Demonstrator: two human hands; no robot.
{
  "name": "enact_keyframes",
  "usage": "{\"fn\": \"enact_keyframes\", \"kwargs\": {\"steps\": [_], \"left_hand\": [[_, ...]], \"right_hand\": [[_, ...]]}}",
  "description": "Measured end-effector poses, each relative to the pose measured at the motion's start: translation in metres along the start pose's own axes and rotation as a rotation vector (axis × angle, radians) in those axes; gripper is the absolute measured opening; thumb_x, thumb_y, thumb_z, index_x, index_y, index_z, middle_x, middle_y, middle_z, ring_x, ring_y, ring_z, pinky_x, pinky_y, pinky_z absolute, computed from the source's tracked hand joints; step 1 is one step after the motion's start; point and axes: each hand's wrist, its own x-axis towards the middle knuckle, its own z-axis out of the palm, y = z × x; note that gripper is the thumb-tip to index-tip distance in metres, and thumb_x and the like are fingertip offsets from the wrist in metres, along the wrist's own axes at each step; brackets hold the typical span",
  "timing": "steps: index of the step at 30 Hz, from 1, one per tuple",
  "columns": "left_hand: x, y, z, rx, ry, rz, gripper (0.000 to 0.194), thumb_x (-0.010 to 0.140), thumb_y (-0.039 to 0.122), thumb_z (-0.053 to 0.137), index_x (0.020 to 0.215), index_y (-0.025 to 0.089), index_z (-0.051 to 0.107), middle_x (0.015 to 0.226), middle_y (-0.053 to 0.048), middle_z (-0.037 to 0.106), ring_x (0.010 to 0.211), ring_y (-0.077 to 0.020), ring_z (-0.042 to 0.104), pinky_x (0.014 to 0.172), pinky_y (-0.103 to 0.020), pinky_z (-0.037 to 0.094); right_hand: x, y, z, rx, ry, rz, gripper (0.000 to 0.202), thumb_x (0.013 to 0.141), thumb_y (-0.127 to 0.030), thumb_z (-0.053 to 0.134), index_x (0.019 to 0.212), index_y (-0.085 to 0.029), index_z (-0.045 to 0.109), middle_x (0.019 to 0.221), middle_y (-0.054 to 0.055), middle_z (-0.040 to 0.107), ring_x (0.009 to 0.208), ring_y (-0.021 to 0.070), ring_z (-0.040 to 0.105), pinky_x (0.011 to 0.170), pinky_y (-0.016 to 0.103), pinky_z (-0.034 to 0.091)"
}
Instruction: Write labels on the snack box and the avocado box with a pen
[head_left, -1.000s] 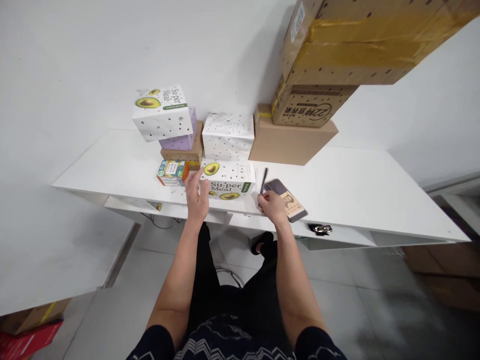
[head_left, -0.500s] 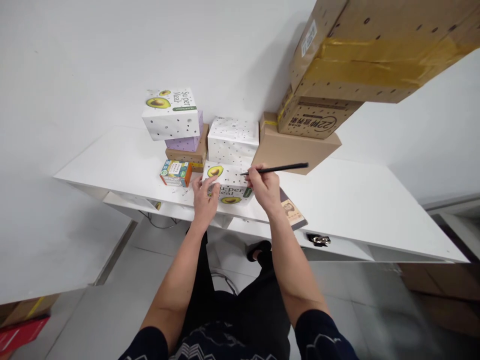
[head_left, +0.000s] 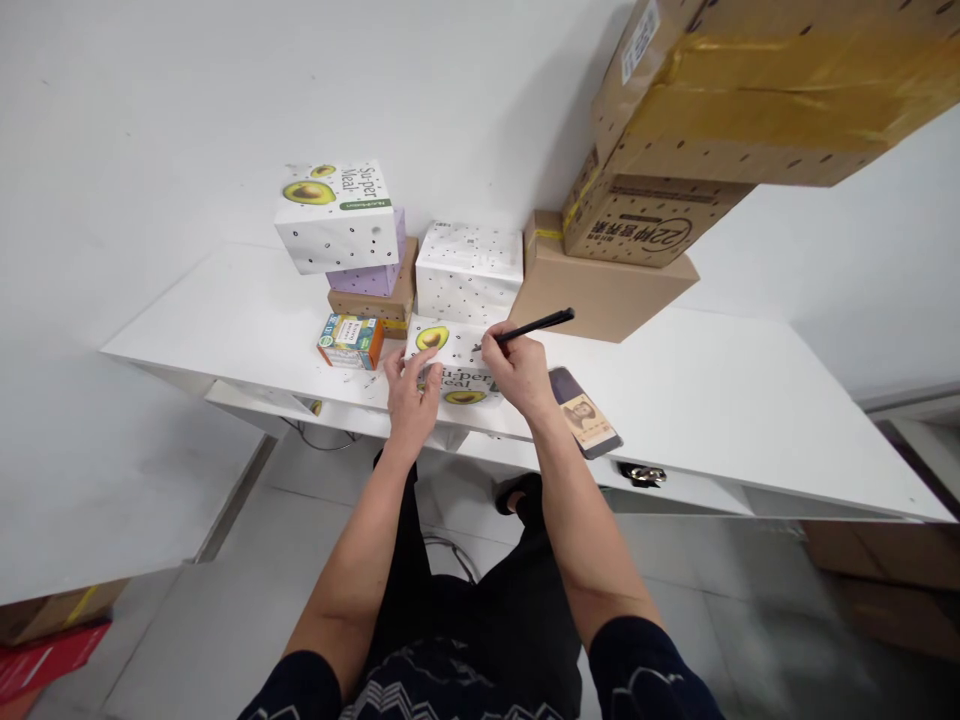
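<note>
On the counter point(head_left: 712, 380), the avocado box point(head_left: 454, 362) sits up front, small carton point(head_left: 349, 341) to its left, phone point(head_left: 585, 412) right, stacked boxes point(head_left: 352, 240) behind.

free: table right point(head_left: 750, 400) | blocked: stacked boxes behind point(head_left: 465, 270) | phone right point(head_left: 585, 420)

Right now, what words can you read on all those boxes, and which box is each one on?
"Su-per Meal": white avocado box on top of the stack.
"Su-per Meal", partly hidden by the left hand and right hand, which holds a black pen: avocado box on the desk.
"22" with other characters: brown carton.
Too small to read: small colourful box, shipping label, phone.
</note>
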Motion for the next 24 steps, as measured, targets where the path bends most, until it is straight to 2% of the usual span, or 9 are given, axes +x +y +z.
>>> {"fn": "enact_keyframes", "kwargs": {"steps": [14, 16, 19, 22, 24], "left_hand": [[-0.001, -0.001, 0.0, 0.004, 0.001, -0.001, 0.04, 0.095, 0.054, 0.049, 0.118, 0.025, 0.066, 0.129, -0.013, 0.045, 0.134, -0.0252, 0.04, 0.11, -0.043, 0.041], [-0.001, -0.001, 0.0, 0.007, 0.002, -0.002, 0.04, 0.095, 0.054, 0.049, 0.118, 0.025, 0.066, 0.129, -0.013, 0.045, 0.134, -0.0254, 0.04, 0.11, -0.044, 0.041], [-0.001, -0.002, 0.0, 0.006, 0.003, -0.006, 0.041, 0.095, 0.055, 0.048, 0.118, 0.026, 0.066, 0.128, -0.012, 0.046, 0.135, -0.0257, 0.04, 0.111, -0.044, 0.04], [-0.001, -0.002, 0.0, 0.006, -0.003, -0.02, 0.042, 0.095, 0.055, 0.048, 0.119, 0.026, 0.065, 0.13, -0.012, 0.045, 0.136, -0.0257, 0.039, 0.112, -0.045, 0.039], [-0.001, -0.003, -0.001, 0.004, -0.014, -0.028, 0.042, 0.095, 0.055, 0.048, 0.12, 0.026, 0.065, 0.132, -0.012, 0.044, 0.136, -0.0259, 0.038, 0.112, -0.045, 0.039]], "right_hand": [[-0.001, 0.0, 0.0, 0.014, -0.015, 0.014, 0.018, 0.087, -0.034, 0.052, 0.075, -0.021, 0.055, 0.057, -0.004, 0.053, 0.051, 0.0111, 0.048, 0.054, 0.023, 0.038], [-0.002, 0.002, 0.002, 0.063, 0.04, 0.035, 0.02, 0.089, -0.038, 0.052, 0.076, -0.022, 0.055, 0.06, -0.003, 0.055, 0.053, 0.0115, 0.05, 0.055, 0.023, 0.039], [-0.004, 0.007, 0.0, 0.24, 0.188, 0.106, 0.027, 0.091, -0.047, 0.05, 0.08, -0.023, 0.052, 0.061, -0.003, 0.055, 0.053, 0.0115, 0.051, 0.052, 0.023, 0.04], [-0.01, 0.021, -0.011, 0.399, 0.382, 0.151, 0.032, 0.092, -0.054, 0.046, 0.082, -0.024, 0.047, 0.065, -0.003, 0.057, 0.048, 0.0096, 0.049, 0.046, 0.021, 0.036], [-0.018, 0.036, -0.024, 0.354, 0.44, 0.218, 0.031, 0.092, -0.053, 0.045, 0.083, -0.023, 0.046, 0.068, -0.002, 0.059, 0.047, 0.0094, 0.049, 0.046, 0.022, 0.036]]}}
